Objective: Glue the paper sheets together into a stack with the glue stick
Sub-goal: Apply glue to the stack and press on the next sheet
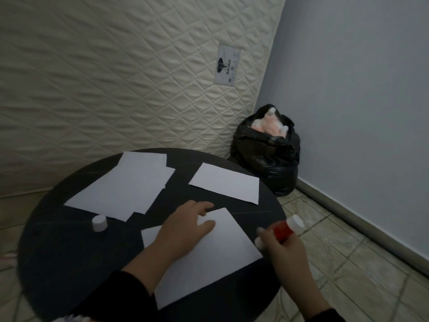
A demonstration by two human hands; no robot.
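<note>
Pressing our left hand (pixel 185 225) flat, fingers spread, we pin the nearest paper sheet (pixel 209 259) to the round dark worktop (pixel 69 252); the wrist hides part of that sheet's left edge. Our right hand (pixel 285 254) hovers just off the sheet's right corner, its grip clenched around the red glue stick (pixel 284 230), whose white end points up and away. Motion blur smears the stick, so we cannot tell which end bears the glue. Beyond the sheet lie a single sheet (pixel 226 183) and, left of it, overlapping sheets (pixel 125 182) whose count we cannot make out. A white cap (pixel 99 223) stands left of the pinned sheet, well apart from it
</note>
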